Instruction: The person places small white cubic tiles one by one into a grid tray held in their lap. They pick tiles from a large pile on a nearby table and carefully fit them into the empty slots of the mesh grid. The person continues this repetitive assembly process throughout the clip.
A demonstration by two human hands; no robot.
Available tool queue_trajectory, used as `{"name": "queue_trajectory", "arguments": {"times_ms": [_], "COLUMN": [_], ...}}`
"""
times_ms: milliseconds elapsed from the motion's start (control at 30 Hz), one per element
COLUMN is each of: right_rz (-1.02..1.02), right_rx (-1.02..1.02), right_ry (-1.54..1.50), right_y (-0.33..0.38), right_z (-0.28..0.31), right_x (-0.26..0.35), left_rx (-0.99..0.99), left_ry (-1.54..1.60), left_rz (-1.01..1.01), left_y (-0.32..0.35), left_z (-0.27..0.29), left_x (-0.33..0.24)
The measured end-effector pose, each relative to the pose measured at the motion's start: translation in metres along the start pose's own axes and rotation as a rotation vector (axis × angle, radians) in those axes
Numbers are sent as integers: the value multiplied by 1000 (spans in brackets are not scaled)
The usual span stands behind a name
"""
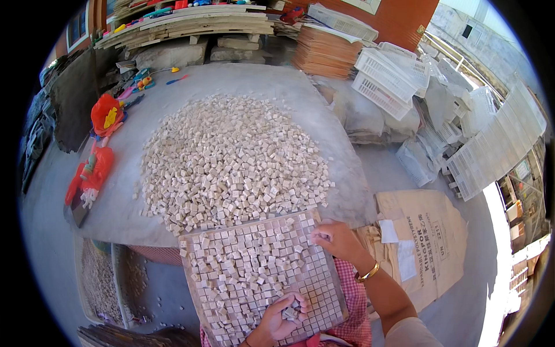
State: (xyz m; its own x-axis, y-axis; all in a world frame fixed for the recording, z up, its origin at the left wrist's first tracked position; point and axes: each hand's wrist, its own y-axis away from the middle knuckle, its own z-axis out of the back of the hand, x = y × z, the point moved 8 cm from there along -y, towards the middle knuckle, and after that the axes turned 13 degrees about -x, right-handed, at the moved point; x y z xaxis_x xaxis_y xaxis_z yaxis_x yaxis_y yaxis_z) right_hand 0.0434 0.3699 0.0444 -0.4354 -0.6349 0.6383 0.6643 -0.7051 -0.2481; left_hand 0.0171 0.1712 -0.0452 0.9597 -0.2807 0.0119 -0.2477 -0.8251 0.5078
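A square grid tray (324, 289) rests tilted on my lap, most of its cells filled with small pale stone cubes (243, 272). My left hand (277, 321) lies at the tray's near edge, cupped around a few loose cubes (291, 312). My right hand (341, 240), a gold bangle on its wrist, reaches to the tray's upper right corner and pinches one cube (321, 236) there. Just beyond the tray, a large heap of the same cubes (231, 156) covers the grey slab (312, 98).
Red and orange plastic items (95, 168) lie on the slab's left edge. White plastic crates (387, 81) and sacks (370, 118) stand at the right, and a brown paper sack (428, 231) lies beside me. Wooden boards (191, 23) are stacked behind. A tray of gravel (98, 283) sits at lower left.
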Motion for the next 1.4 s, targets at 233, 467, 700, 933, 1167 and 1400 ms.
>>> {"name": "queue_trajectory", "arguments": {"times_ms": [233,467,700,933,1167,1400], "right_rz": [128,170,181,-214,-591,-496], "right_rx": [54,2,29,-4,-61,-56], "right_ry": [130,108,307,-359,-818,-667], "right_y": [7,-10,8,-6,18,24], "right_z": [-20,2,-25,2,13,18], "right_x": [-12,-6,-12,-41,-53,-41], "left_rx": [-42,-53,-58,-82,-70,-69], "left_ry": [-62,-17,-59,-52,-70,-63], "left_rz": [-13,5,-9,-20,-19,-24], "left_y": [-2,-3,-3,0,0,-1], "left_z": [2,5,2,3,-1,1], "left_x": [3,5,6,2,4,3]}}
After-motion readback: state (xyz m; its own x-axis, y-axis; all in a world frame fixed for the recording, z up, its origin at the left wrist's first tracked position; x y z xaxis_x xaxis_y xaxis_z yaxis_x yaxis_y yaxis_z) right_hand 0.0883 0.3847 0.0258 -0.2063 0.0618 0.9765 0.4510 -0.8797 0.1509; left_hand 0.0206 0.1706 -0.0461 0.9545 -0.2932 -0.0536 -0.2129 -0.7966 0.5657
